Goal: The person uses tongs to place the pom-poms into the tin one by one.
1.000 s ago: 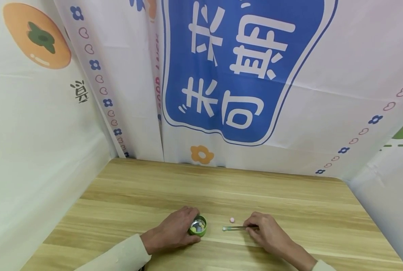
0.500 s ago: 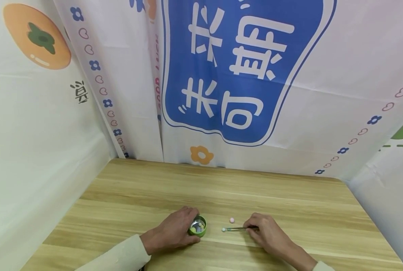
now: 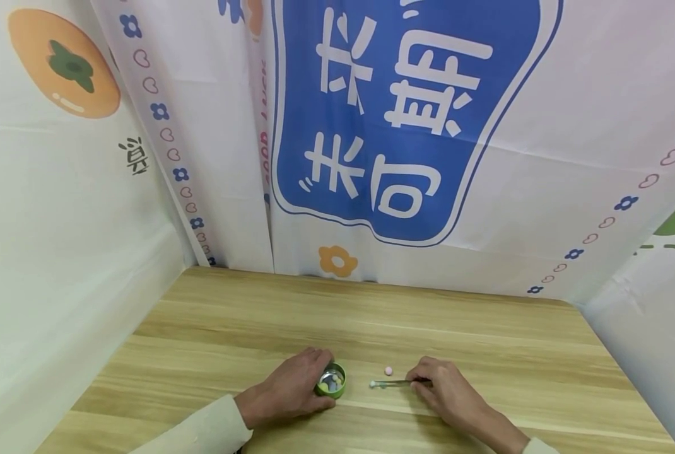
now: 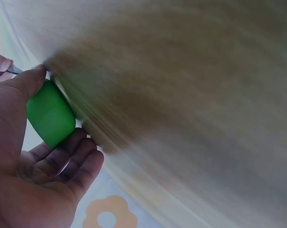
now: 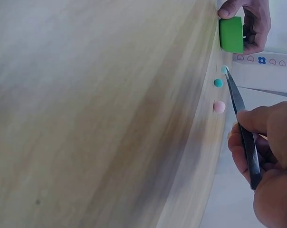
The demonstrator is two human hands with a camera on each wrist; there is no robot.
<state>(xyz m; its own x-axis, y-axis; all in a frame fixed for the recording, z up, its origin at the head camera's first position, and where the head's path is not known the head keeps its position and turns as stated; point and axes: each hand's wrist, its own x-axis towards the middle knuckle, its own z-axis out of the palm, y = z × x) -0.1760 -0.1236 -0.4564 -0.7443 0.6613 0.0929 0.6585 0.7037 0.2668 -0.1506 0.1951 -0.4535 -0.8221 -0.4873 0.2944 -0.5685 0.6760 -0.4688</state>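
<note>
My left hand grips a small round green tin from its left side, thumb and fingers on opposite walls. The tin is uncovered at the top, and a few pale yellow balls lie on its shiny bottom. My right hand pinches a pair of dark metal tweezers that point left toward the tin. At the tweezer tips sits a pale mint ball, apparently between them. A teal ball rests on the table just below the tweezers. Close by lies a pink ball.
The wood-grain table stretches out behind and to both sides of my hands. Printed white cloth encloses it at the back, left and right.
The tweezer tips have shifted slightly left with the pale mint ball, and the teal ball now shows apart from it. My left hand and the tin have stayed put.
</note>
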